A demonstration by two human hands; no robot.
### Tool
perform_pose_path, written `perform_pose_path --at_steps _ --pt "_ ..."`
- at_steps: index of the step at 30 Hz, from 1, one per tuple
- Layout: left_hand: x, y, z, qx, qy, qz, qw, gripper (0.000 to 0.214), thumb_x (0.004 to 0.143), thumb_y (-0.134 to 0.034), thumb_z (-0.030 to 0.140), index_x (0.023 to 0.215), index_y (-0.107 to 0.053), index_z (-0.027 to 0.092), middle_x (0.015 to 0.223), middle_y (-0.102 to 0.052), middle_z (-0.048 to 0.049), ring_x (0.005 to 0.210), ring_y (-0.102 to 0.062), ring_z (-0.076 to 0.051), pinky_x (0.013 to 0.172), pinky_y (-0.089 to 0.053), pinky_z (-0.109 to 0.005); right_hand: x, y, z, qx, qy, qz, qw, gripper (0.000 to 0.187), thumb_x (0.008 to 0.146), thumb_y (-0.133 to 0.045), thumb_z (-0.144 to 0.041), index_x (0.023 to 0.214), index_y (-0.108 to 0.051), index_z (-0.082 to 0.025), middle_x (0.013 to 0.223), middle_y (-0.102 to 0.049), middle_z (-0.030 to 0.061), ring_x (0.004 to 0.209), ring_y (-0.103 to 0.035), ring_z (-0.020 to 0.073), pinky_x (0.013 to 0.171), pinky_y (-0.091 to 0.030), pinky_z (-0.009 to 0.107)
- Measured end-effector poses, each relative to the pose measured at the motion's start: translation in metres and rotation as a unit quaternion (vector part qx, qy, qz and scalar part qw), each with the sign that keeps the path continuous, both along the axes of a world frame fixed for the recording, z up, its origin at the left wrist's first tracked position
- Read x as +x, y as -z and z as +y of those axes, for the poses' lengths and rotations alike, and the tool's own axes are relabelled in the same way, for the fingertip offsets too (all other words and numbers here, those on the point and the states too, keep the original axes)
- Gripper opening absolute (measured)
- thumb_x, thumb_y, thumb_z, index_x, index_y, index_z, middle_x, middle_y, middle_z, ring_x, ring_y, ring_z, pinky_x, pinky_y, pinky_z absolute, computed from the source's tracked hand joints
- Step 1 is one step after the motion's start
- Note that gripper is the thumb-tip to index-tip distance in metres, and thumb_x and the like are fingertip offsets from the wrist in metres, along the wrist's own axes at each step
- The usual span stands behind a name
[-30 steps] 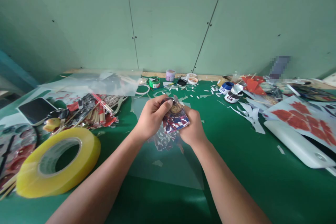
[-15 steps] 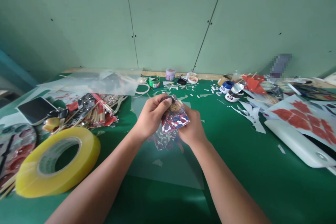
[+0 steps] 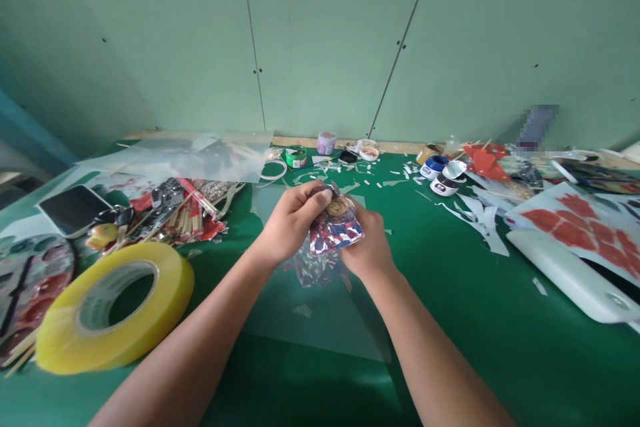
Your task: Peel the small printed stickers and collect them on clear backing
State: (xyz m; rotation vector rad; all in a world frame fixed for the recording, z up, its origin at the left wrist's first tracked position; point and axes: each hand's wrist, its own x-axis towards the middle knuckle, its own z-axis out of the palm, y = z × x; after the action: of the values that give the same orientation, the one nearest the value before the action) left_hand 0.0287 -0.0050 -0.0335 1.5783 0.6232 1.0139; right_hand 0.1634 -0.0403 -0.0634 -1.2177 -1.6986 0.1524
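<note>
A small shiny piece, patterned in red, blue and silver with a round gold mark near its top, is held up over the table. My left hand pinches its upper left side, the thumb lying across the front. At its right edge, my right hand closes around it from behind, with most of those fingers hidden. Beneath both hands a translucent sheet lies on the green table top. A patterned silvery shape shows on that sheet, just below the held piece.
On the left lie a big yellow tape roll, a paint palette, a dark-screened tablet and a heap of sticks. Paint jars, paper scraps and a white-handled object are to the right. A green wall stands behind.
The whole view has shifted slightly, so things appear a little further right. Both hands keep their hold on the shiny piece, with hardly any movement.
</note>
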Motion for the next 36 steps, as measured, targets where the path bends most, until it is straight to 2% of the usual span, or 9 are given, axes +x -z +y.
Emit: perform_pose_path --at_steps 7,11,14,16,20,23,26,30,36 --pt "0.001 0.000 -0.003 0.009 0.044 0.019 0.999 0.030 0.089 -0.054 0.040 0.070 -0.049 0.017 0.064 -0.041 0.0025 0.058 -0.035 -0.010 0.055 -0.031 -0.025 0.003 0.002 -0.001 -0.017 0.004 0.038 0.999 0.008 0.080 -0.051 -0.030 0.082 -0.052 -0.023 0.057 -0.056 -0.0008 0.048 -0.048 0.0144 0.047 -0.033 0.025" --pt "0.007 0.001 -0.008 0.040 0.076 0.044 0.995 0.035 0.089 -0.055 0.047 0.071 -0.050 0.017 0.068 -0.045 0.0011 0.062 -0.039 -0.011 0.058 -0.034 -0.025 0.007 0.004 0.003 -0.013 0.022 0.114 0.993 0.024 0.089 -0.046 -0.037 0.070 -0.045 -0.023 0.052 -0.047 -0.0042 0.050 -0.042 0.0111 0.048 -0.031 0.022" --pt "0.008 0.002 -0.007 0.055 0.057 0.057 0.995 0.038 0.087 -0.057 0.050 0.069 -0.048 0.017 0.064 -0.041 0.0030 0.058 -0.036 -0.010 0.054 -0.032 -0.024 0.006 0.004 0.008 -0.002 0.049 0.169 0.984 0.033 0.091 -0.044 -0.040 0.063 -0.040 -0.022 0.051 -0.043 -0.0049 0.050 -0.038 0.0102 0.047 -0.029 0.023" --pt "0.005 0.002 -0.004 0.054 0.036 0.073 0.995 0.038 0.087 -0.058 0.048 0.068 -0.045 0.018 0.062 -0.039 0.0042 0.055 -0.035 -0.009 0.052 -0.029 -0.023 0.006 0.003 0.009 0.006 0.047 0.202 0.978 0.034 0.091 -0.046 -0.042 0.063 -0.045 -0.022 0.053 -0.045 -0.0041 0.050 -0.039 0.0102 0.047 -0.030 0.023" --pt "-0.002 0.001 0.003 0.053 0.008 0.093 0.994 0.036 0.087 -0.059 0.043 0.066 -0.043 0.018 0.059 -0.038 0.0050 0.053 -0.034 -0.008 0.050 -0.027 -0.022 0.007 0.001 0.008 0.029 -0.025 0.260 0.965 0.039 0.092 -0.046 -0.047 0.065 -0.052 -0.020 0.055 -0.043 -0.0031 0.052 -0.039 0.0106 0.050 -0.032 0.025" --pt "-0.002 0.000 0.003 0.032 -0.028 0.063 0.997 0.033 0.086 -0.062 0.040 0.068 -0.047 0.017 0.060 -0.040 0.0048 0.054 -0.035 -0.007 0.050 -0.027 -0.022 0.007 -0.001 0.006 0.014 -0.058 0.247 0.967 0.040 0.089 -0.053 -0.047 0.061 -0.045 -0.020 0.053 -0.034 -0.0054 0.050 -0.033 0.0090 0.048 -0.028 0.024" --pt "0.001 0.000 0.002 -0.009 -0.055 0.005 0.998 0.028 0.084 -0.064 0.039 0.074 -0.053 0.016 0.065 -0.045 0.0036 0.057 -0.038 -0.007 0.052 -0.030 -0.021 0.006 -0.002 0.005 0.003 -0.074 0.215 0.974 0.035 0.088 -0.056 -0.043 0.064 -0.045 -0.020 0.052 -0.033 -0.0068 0.048 -0.030 0.0077 0.046 -0.025 0.023" --pt "0.003 0.001 -0.001 -0.039 -0.036 0.004 0.999 0.026 0.084 -0.063 0.039 0.077 -0.056 0.015 0.065 -0.047 0.0033 0.056 -0.039 -0.007 0.052 -0.030 -0.021 0.007 0.001 0.004 0.037 -0.066 0.175 0.982 0.037 0.094 -0.048 -0.041 0.064 -0.041 -0.021 0.054 -0.034 -0.0061 0.048 -0.032 0.0078 0.046 -0.025 0.023" --pt "0.003 -0.002 -0.003 -0.020 -0.058 -0.011 0.998 0.025 0.082 -0.063 0.035 0.070 -0.054 0.015 0.059 -0.044 0.0048 0.052 -0.036 -0.007 0.048 -0.028 -0.021 0.010 0.005 0.003 0.054 -0.038 0.092 0.994 0.034 0.100 -0.038 -0.035 0.070 -0.044 -0.021 0.057 -0.036 -0.0053 0.050 -0.036 0.0086 0.050 -0.028 0.023"
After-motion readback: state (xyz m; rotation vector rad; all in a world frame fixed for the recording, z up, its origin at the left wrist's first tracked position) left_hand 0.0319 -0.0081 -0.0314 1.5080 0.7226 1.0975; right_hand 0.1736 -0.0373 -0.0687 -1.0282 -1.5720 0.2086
